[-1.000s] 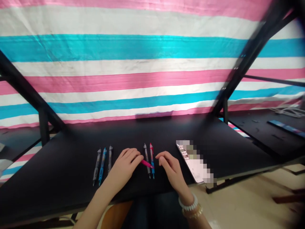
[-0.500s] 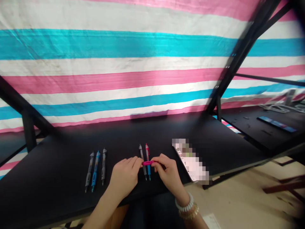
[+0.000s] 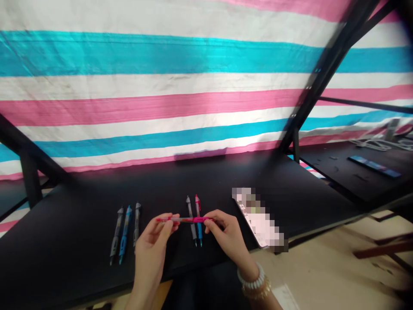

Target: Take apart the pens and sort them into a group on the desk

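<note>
Head view: pink pen point(image 3: 185, 220) level between left point(image 3: 151, 241) and right point(image 3: 226, 234) hands' fingers.

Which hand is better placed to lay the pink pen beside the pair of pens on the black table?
Right, probably. The right hand grips the pink pen just beside the pair of pens; the left hand holds its far end, further off.

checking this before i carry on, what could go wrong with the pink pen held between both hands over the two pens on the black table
1. The slim pink plastic pen is pinched only at its ends by the left hand and right hand, so it might slip or come apart.
2. If dropped, it could knock the grey pen and red-and-blue pen lying below on the black table.
</note>
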### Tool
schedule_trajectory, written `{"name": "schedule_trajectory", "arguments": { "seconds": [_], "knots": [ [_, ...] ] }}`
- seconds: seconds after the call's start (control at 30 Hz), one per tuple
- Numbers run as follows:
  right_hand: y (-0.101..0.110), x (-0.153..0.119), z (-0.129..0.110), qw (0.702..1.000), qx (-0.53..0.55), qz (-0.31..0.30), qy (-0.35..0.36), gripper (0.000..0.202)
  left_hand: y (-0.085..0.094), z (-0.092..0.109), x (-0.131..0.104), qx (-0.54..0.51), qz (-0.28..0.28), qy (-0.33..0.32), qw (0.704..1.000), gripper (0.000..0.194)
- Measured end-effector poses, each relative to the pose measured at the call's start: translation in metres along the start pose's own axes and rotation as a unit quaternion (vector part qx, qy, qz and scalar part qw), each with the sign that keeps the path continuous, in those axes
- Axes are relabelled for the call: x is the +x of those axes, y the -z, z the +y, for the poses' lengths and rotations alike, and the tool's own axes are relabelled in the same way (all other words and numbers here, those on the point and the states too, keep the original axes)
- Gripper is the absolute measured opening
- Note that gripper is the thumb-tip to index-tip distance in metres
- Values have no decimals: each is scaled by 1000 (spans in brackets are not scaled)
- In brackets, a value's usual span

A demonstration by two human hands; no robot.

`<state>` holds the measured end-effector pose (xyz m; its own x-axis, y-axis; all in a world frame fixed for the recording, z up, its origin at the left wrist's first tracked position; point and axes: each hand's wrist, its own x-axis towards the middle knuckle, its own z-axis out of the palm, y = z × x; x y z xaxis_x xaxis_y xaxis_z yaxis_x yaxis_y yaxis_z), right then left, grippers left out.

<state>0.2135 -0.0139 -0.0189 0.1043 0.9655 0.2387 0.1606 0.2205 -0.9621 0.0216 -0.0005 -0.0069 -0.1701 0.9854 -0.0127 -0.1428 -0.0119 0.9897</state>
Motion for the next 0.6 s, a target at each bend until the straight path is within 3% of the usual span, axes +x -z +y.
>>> {"name": "schedule_trajectory", "arguments": {
  "seconds": [0.17, 0.6],
  "knots": [
    [1, 0, -3, 999, -49, -7, 20, 15, -1, 3, -1, -42, 45, 24, 998, 39],
    [0, -5, -4, 996, -46, 10, 77, 14, 6, -2, -9, -57, 85, 62, 993, 38]
  ]
}}
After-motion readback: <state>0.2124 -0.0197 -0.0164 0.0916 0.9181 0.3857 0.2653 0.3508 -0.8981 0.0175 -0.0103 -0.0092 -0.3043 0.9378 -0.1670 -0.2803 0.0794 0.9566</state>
